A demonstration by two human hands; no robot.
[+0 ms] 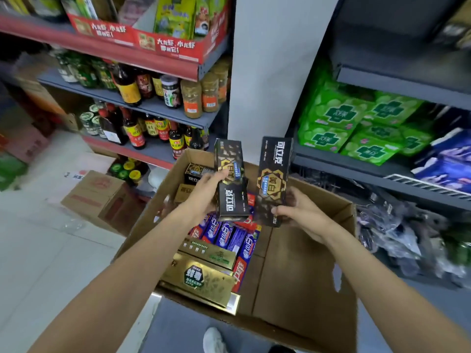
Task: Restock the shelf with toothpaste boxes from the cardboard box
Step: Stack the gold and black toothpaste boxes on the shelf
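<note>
L hand (204, 192) grips one black-and-gold toothpaste box (230, 179), upright, fingers curled round it. R hand (300, 210) holds a second black-and-gold toothpaste box (274, 182) w/ thumb wrapped on its lower end. Both boxes sit above the open brown cardboard box (300, 271), just beside each other.

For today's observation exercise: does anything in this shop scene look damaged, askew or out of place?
Two things. The cardboard box has a ragged hole torn in its right wall. And the black toothpaste boxes held by the left hand and right hand point opposite ways: their printing runs in opposite directions.
</note>
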